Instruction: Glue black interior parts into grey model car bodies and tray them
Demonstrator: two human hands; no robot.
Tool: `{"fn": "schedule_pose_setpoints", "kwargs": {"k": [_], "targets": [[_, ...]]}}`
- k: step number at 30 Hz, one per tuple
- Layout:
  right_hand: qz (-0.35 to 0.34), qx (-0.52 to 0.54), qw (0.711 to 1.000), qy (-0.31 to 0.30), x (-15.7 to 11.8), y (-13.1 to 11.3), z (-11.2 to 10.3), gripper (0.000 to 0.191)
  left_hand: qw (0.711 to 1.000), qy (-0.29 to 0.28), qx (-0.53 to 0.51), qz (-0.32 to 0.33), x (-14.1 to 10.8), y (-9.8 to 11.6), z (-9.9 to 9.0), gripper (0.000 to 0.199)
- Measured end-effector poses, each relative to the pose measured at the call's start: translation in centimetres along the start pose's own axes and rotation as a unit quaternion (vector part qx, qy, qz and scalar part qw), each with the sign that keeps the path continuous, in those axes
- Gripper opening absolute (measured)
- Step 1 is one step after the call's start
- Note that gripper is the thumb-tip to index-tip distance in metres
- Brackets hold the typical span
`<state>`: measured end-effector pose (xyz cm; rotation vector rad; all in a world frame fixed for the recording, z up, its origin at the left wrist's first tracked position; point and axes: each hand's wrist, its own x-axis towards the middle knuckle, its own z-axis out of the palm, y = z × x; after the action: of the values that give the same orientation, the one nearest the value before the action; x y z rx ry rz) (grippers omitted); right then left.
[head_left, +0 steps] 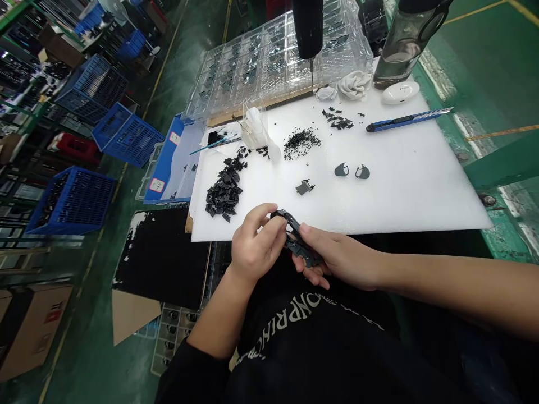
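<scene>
Between my two hands, just off the front edge of the white work board [404,196], is a black plastic frame part [301,247] with cut-outs. My left hand [256,241] pinches its upper end with thumb and fingers. Fingers and thumb of my right hand [332,252] close round its lower end. Ahead of the hands lies a small dark plastic piece [305,187] with prongs. Farther right, two grey curved pieces [352,170] lie side by side. A heap of black plastic pieces [225,188] is on the left, and a scatter of tiny black parts [301,143] lies behind.
An electric screwdriver [309,33] hangs over the back edge, before a clear compartment tray [269,56]. A blue utility knife [408,119], a white oval object [401,92] and a water bottle [406,45] stand or lie at right. A blue bin [168,168] adjoins the left edge.
</scene>
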<state>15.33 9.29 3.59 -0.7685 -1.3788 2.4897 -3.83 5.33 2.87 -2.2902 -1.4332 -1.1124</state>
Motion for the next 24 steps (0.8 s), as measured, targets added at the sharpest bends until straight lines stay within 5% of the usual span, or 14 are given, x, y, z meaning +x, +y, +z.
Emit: {"fn": "schedule_pose_setpoints", "kwargs": {"k": [5, 15, 20, 24], "targets": [[-0.012, -0.026, 1.0, -0.004, 0.0, 0.2, -0.1, 0.062, 0.999, 0.028, 0.016, 0.001, -0.1, 0.1, 0.0, 0.026], [-0.014, -0.003, 1.0, -0.003, -0.1, 0.4, 0.0, 0.059, 1.0, -0.007, -0.009, 0.003, -0.1, -0.1, -0.2, 0.019], [0.003, 0.079, 0.995, -0.067, 0.2, 0.3, -0.2, 0.066, 0.974, 0.053, -0.152, -0.16, -0.2, 0.6, -0.3, 0.027], [-0.011, 0.169, 0.981, -0.097, 0.5, 0.4, -0.5, 0.06, 0.936, 0.016, -0.235, -0.263, 0.0, 1.4, -1.0, 0.026]]}}
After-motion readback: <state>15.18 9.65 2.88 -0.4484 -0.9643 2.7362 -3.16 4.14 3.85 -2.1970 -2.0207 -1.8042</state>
